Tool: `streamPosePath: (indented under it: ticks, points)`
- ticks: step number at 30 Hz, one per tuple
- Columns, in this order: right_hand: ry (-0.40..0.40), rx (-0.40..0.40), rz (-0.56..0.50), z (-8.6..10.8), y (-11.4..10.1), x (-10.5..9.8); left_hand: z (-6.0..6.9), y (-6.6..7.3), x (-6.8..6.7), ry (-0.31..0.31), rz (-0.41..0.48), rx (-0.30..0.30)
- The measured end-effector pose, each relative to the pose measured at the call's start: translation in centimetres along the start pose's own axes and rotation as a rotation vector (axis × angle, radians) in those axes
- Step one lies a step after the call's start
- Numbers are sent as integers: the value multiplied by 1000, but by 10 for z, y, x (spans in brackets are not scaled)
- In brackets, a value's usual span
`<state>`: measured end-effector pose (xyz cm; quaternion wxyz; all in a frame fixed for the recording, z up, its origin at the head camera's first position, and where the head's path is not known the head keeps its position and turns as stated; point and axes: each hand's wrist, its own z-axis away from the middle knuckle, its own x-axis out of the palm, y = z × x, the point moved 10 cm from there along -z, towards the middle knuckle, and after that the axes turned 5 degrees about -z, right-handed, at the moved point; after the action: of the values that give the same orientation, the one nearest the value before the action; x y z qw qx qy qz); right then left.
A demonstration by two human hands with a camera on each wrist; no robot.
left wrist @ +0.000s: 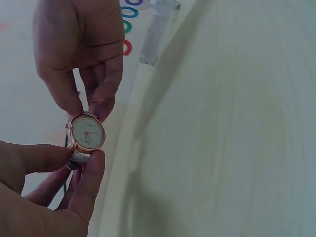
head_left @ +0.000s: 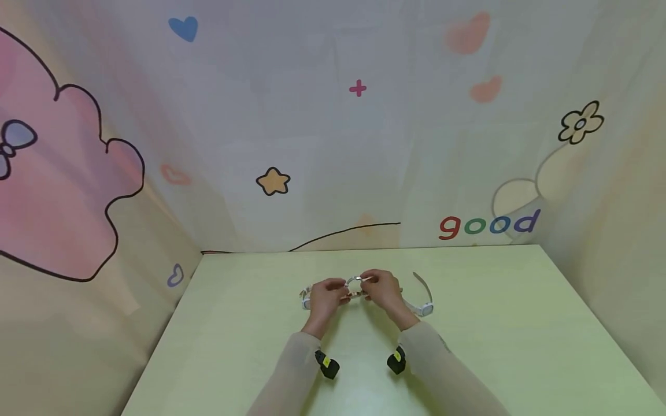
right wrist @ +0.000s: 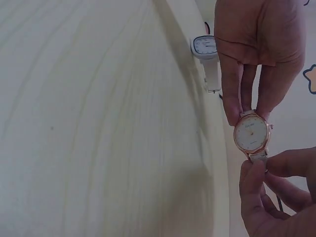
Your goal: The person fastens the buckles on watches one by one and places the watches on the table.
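Between both hands is a wristwatch (left wrist: 88, 132) with a round white dial, a rose-gold rim and a light strap. My left hand (head_left: 325, 300) pinches the strap at one side of the case, and my right hand (head_left: 384, 289) pinches it at the other side. In the right wrist view, the same wristwatch (right wrist: 251, 133) faces the camera, with thumb and fingers of both hands close against its case. Parts of the strap are hidden behind the fingers.
Beyond my left hand lies a white watch with a squarish dial (right wrist: 205, 45). Another white watch (head_left: 426, 309) lies right of my right hand, its strap curving away. All are above a pale table (head_left: 234, 346), backed by a printed cloth (head_left: 333, 133).
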<state>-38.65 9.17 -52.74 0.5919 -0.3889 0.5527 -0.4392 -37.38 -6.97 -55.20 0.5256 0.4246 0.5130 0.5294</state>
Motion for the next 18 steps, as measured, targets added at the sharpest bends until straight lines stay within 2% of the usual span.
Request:
streamPosePath:
  ticks: [4,7,15,18]
  points:
    - [10,-3,92,-5,7,3,-4,-9,1,21,-112,4]
    - [22,5,175,-9,12,5,-4,-10,1,35,-190,7]
    - [45,-34,298,-15,9,7,-4,3,-3,104,-443,62]
    - [53,-50,331,-16,7,7,-4,5,-3,111,-490,68]
